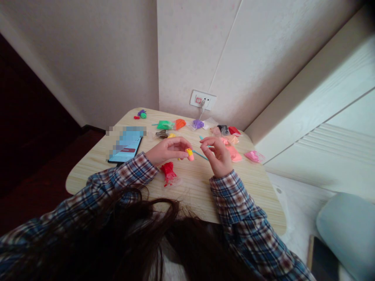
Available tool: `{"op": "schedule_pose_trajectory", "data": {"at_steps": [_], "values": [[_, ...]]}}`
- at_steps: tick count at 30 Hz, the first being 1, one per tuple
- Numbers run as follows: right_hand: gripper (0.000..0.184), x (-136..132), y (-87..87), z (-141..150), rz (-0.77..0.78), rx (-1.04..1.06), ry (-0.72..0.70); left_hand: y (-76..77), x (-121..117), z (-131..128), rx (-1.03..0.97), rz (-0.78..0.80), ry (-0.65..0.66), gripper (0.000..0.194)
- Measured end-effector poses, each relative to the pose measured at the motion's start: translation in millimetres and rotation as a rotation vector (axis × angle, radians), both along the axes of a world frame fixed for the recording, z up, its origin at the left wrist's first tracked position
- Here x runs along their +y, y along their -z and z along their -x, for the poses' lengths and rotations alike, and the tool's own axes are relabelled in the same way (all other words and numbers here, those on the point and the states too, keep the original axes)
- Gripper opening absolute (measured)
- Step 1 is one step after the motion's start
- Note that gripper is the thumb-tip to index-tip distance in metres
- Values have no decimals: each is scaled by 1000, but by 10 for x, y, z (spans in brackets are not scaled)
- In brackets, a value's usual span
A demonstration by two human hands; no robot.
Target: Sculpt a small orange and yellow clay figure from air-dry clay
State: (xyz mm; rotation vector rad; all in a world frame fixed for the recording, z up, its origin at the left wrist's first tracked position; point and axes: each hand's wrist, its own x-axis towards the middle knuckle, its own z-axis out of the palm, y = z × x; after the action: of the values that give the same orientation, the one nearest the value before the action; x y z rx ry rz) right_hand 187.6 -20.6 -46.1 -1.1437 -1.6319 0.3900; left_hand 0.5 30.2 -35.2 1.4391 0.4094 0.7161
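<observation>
My left hand (172, 149) pinches a small yellow and pink clay figure (190, 154) between thumb and fingertips, above the middle of the table. To its right, my right hand (216, 154) has thumb and forefinger drawn together; whatever is between them, if anything, is too small to make out. A thin blue modelling tool (200, 155) shows between the hands, with one end near the figure. Part of another light blue tool shows behind the right fingers. Below my left hand, a crumpled bag of red clay (168, 173) lies on the wooden table (187, 199).
Bags of green clay (165, 125), orange clay (180, 124) and purple clay (198, 124) line the far side. Pink clay (254, 156) lies at the right edge. A tablet (125, 145) stands at left, near small clay pieces (143, 115). A wall socket (203, 100) holds a plug.
</observation>
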Motion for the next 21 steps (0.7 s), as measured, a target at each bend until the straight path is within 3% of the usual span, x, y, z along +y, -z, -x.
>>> {"op": "schedule_pose_trajectory", "data": {"at_steps": [4,8,13,21], "values": [[5,58,127,-64,-31,-344,134,-6,6,-3,-20,21,-111,21],[7,45,207,-50,47,-563,234,-26,1,-5,-48,74,-159,23],[4,18,224,-20,145,-677,260,-30,-2,1,-42,79,-119,25],[7,50,267,5,161,-719,310,-12,-8,9,32,26,-87,23]]}}
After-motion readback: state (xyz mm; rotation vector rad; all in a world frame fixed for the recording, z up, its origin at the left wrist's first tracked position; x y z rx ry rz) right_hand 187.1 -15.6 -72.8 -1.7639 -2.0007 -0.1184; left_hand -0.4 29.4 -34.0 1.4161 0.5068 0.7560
